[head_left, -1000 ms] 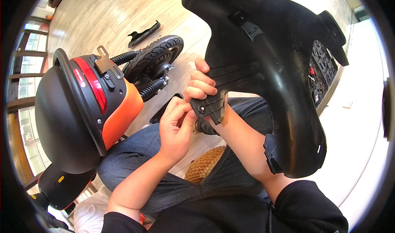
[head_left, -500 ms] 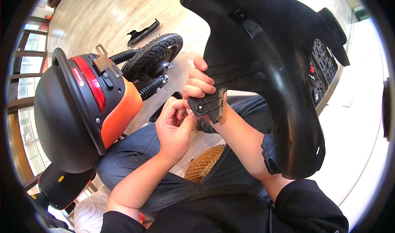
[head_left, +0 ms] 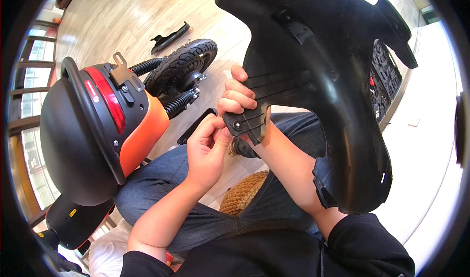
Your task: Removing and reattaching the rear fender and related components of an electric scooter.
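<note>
A large black plastic fender [head_left: 338, 96], hollow side facing me, fills the upper right above my lap. My right hand [head_left: 238, 97] is closed round its narrow arm, with the fingers curled over the edge. At the end of that arm is a flat mounting tab [head_left: 247, 126] with a small silver screw [head_left: 237, 125] in it. My left hand [head_left: 208, 147] is closed in a pinch at the tab's lower left edge. Its fingertips go behind the tab, so what they grip is hidden.
An electric scooter with black-and-orange tail [head_left: 142, 140], red rear light [head_left: 105, 98], metal bracket [head_left: 128, 74] and knobbly wheel [head_left: 186, 64] stands at left. A black bracket-like part [head_left: 170, 37] lies on the wooden floor. A tool case [head_left: 384, 76] shows behind the fender; a woven tan stool [head_left: 245, 194] is below me.
The fender has tilted slightly, its lower end shifting a little to the right. Both hands keep their grip at the tab, almost unmoved.
</note>
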Demonstrator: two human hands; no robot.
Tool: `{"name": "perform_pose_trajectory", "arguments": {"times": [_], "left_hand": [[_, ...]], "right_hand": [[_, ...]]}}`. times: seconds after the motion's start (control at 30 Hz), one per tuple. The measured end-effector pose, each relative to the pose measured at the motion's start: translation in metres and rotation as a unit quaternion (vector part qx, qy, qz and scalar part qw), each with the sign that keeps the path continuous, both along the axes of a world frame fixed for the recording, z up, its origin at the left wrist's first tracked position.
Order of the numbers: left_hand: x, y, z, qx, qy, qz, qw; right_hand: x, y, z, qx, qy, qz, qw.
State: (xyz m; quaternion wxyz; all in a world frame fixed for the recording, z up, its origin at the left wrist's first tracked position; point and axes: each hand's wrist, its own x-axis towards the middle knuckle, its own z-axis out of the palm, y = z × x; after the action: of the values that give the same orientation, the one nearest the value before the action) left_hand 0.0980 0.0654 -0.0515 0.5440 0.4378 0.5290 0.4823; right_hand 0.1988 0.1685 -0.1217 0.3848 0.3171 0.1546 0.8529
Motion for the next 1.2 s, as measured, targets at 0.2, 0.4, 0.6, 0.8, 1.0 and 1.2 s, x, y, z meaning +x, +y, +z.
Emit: {"name": "perform_pose_trajectory", "arguments": {"times": [0.2,0.4,0.6,0.8,1.0,1.2], "left_hand": [[0.008,-0.002,-0.004,0.004,-0.025,0.049,0.998],[0.004,-0.004,-0.009,0.022,-0.023,0.045,0.998],[-0.008,0.005,-0.001,-0.091,-0.114,-0.016,0.989],[-0.002,0.002,0.006,-0.089,-0.057,0.003,0.994],[-0.005,-0.002,-0.001,-0.049,-0.052,0.021,0.997],[-0.004,0.005,0.005,-0.075,-0.041,-0.013,0.996]], "right_hand": [[0.001,-0.001,0.001,-0.007,-0.012,-0.013,1.000],[0.000,-0.001,0.001,0.007,-0.020,-0.008,1.000],[0.001,0.000,0.000,0.011,-0.027,-0.009,1.000],[0.004,-0.002,0.002,-0.037,-0.041,-0.018,0.998],[0.000,-0.002,0.001,-0.029,-0.049,-0.005,0.998],[0.001,-0.003,0.000,-0.033,-0.042,-0.008,0.999]]}}
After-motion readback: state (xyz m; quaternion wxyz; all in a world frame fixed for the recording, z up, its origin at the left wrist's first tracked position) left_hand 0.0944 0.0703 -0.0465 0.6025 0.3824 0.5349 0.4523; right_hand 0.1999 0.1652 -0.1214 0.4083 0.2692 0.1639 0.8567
